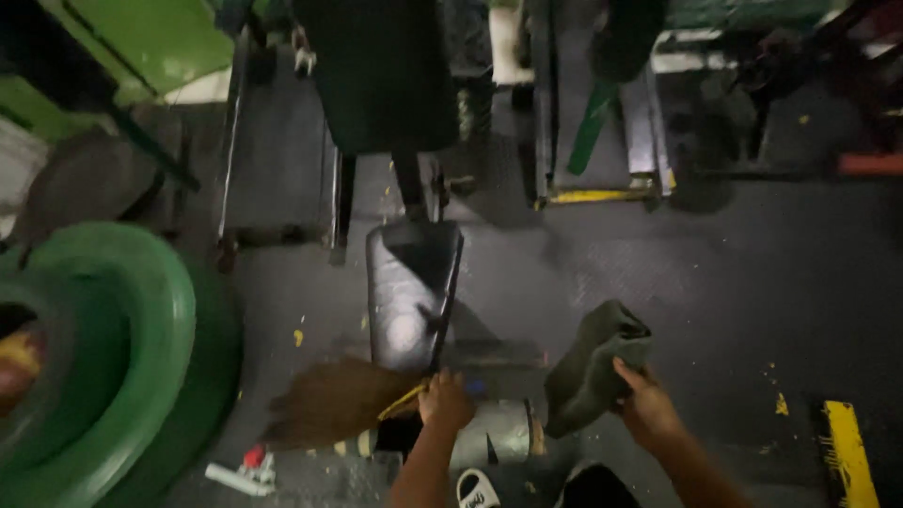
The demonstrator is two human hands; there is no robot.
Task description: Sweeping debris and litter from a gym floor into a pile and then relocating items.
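Down at the bottom of the view, the left hand (445, 400) reaches forward with the wrist straight and its fingers curled tight around the yellow-bound neck of a broom (329, 403), whose brown bristles fan out to the left over the dark floor (734, 282), just before a black padded bench (412, 292). Off to the right, the right hand (644, 404) is raised with the forearm angled inward, its fingers pinching a crumpled dark green cloth (593, 367) that hangs above the floor.
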